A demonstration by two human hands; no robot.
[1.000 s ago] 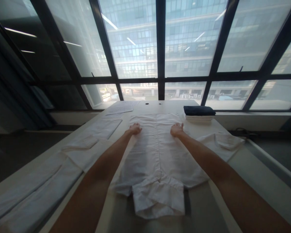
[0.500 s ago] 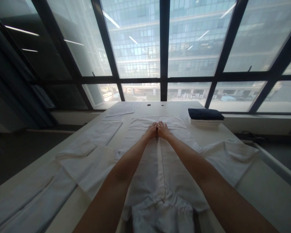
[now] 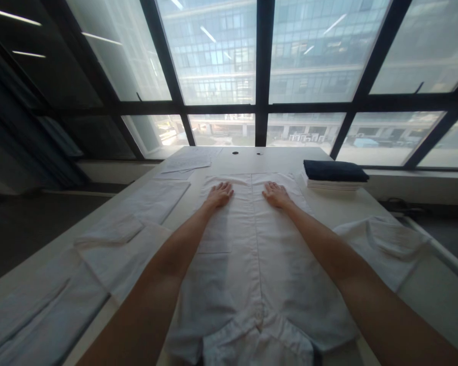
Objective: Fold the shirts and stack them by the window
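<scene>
A white button-front garment [image 3: 244, 274], which looks like a coat or shirt, lies spread on the white table [image 3: 278, 158], its collar end towards me. Down its middle runs a front seam, with a button near the collar. My left hand [image 3: 220, 194] rests flat on the far left part of the cloth, fingers spread. On the far right part lies my right hand [image 3: 275, 194], also flat and open. The two hands are apart, one on each side of the seam. A sleeve [image 3: 381, 244] of white cloth stretches out on the right.
To the left lie several pieces of white cloth [image 3: 53, 310] and paper sheets [image 3: 187, 161]. A dark folded cloth [image 3: 334, 171] sits on a white folded stack [image 3: 332, 185] at the back right. Large windows [image 3: 221, 56] stand beyond the table.
Both hands have moved apart from the middle seam, the left one leftward and the right one rightward. The front of the garment now looks flatter and wider. The view has shifted slightly.
</scene>
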